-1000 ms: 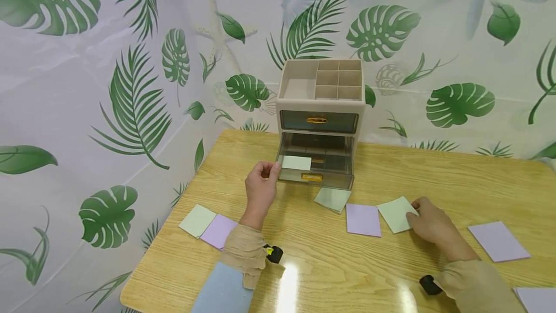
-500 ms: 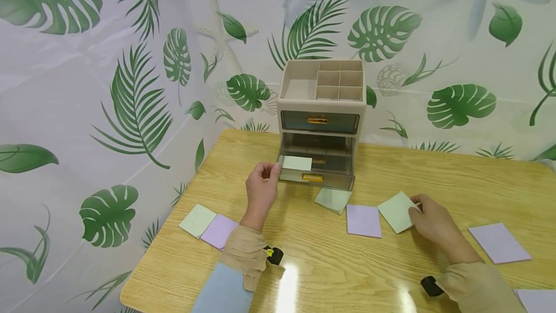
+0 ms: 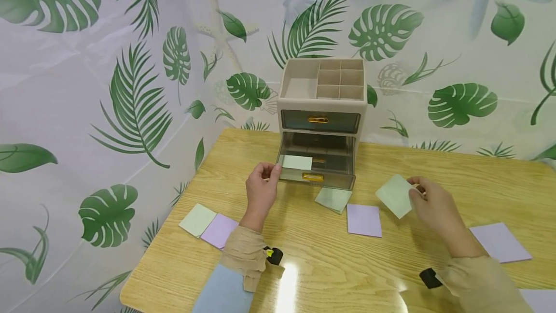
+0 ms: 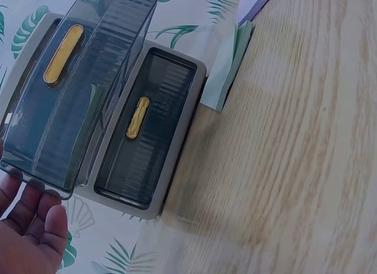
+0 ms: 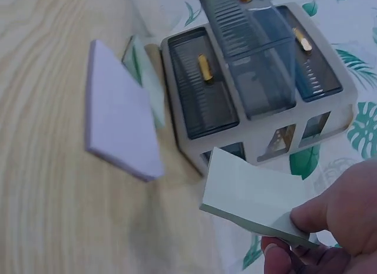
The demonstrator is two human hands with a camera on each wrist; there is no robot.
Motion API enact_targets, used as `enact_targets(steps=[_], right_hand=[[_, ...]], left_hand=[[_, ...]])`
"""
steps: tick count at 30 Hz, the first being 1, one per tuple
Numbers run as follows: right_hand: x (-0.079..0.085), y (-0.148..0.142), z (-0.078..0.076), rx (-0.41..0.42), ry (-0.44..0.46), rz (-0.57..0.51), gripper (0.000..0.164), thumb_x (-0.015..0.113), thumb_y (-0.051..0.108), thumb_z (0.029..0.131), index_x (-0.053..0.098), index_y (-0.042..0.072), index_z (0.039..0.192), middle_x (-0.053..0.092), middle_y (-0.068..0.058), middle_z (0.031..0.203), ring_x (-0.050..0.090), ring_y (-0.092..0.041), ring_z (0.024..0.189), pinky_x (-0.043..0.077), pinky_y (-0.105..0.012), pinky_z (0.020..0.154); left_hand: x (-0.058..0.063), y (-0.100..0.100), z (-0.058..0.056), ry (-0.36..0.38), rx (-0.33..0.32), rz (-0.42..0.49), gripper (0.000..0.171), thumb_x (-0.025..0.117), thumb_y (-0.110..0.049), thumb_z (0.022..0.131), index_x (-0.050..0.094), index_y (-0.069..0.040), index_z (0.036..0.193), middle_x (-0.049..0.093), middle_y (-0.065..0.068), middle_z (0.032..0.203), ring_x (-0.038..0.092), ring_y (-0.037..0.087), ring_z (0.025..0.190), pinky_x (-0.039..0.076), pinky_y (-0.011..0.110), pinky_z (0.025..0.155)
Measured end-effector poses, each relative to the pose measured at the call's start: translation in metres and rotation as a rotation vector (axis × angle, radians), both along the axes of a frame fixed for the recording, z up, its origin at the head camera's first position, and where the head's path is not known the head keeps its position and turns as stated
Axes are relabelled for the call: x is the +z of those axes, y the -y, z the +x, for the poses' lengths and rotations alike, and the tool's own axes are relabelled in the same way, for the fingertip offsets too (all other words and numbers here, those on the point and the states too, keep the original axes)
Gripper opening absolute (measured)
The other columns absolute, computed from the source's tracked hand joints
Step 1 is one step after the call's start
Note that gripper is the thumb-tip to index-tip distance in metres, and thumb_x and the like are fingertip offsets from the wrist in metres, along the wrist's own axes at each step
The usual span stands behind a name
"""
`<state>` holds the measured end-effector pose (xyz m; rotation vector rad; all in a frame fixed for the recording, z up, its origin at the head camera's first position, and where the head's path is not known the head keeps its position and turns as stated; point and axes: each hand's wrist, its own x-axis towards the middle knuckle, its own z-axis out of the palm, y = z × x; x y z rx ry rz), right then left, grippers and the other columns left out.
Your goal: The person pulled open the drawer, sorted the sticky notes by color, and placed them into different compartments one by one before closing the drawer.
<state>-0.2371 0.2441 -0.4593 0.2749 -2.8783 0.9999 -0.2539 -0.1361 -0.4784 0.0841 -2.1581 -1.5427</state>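
In the head view my right hand point(image 3: 434, 202) pinches a pale green sticky note pad point(image 3: 394, 196) by its right corner, raised off the table. The right wrist view shows the thumb on top of it and fingers beneath. My left hand point(image 3: 262, 187) holds the left end of a pulled-out, see-through drawer point(image 3: 334, 180) with curled fingers. This middle drawer belongs to a beige desk organizer point(image 3: 321, 106). Inside it, at the left, lies a pale green note pad point(image 3: 297, 162). A purple sticky note pad point(image 3: 364, 220) lies between the hands.
More green note pads point(image 3: 333, 199) lie below the drawer's front. At the table's left are a green pad point(image 3: 197, 220) and a purple pad point(image 3: 218, 231). Purple pads point(image 3: 501, 241) also lie at right. The organizer's top drawer point(image 3: 299, 121) is closed, and a leaf-patterned cloth point(image 3: 173, 120) hangs behind.
My right hand has lifted the green sticky note pad off the table, moving it slightly up and away. The left hand and drawer have stayed in place.
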Motion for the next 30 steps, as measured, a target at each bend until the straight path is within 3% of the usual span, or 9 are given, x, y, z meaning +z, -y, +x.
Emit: enact_targets(steps=[6,13,27,30], right_hand=[[0.021,0.01,-0.002,-0.011,-0.08,-0.036,0.034,0.039,0.019,0.104,0.052,0.001,0.129,0.057,-0.018,0.102,0.051,-0.024,0.07,0.041,-0.029,0.047],[0.043,0.022,-0.004,-0.015,-0.124,-0.048,0.035,0.038,0.023,0.104,0.054,0.005,0.13,0.058,-0.019,0.114,0.054,-0.026,0.076,0.043,-0.03,0.051],[0.079,0.059,-0.01,0.019,-0.222,-0.06,0.029,0.043,0.021,0.103,0.059,0.011,0.126,0.062,-0.014,0.111,0.055,-0.028,0.081,0.043,-0.036,0.057],[0.085,0.07,-0.013,0.028,-0.236,-0.07,0.028,0.043,0.02,0.103,0.059,0.011,0.125,0.062,-0.014,0.112,0.057,-0.03,0.088,0.044,-0.04,0.064]], left_hand=[[0.001,0.0,0.001,0.009,-0.007,0.004,0.026,0.064,-0.032,0.094,0.065,-0.007,0.09,0.064,0.003,0.082,0.062,0.018,0.082,0.051,0.033,0.071],[0.002,0.0,0.002,0.004,-0.003,0.002,0.026,0.064,-0.032,0.094,0.065,-0.007,0.089,0.064,0.003,0.082,0.062,0.019,0.082,0.05,0.032,0.07],[0.002,0.0,0.002,0.005,0.006,0.0,0.027,0.065,-0.033,0.093,0.066,-0.006,0.089,0.064,0.003,0.08,0.061,0.018,0.08,0.048,0.031,0.069],[0.002,0.0,0.002,-0.002,0.006,-0.005,0.026,0.065,-0.032,0.093,0.065,-0.006,0.089,0.064,0.004,0.08,0.061,0.018,0.08,0.049,0.031,0.069]])
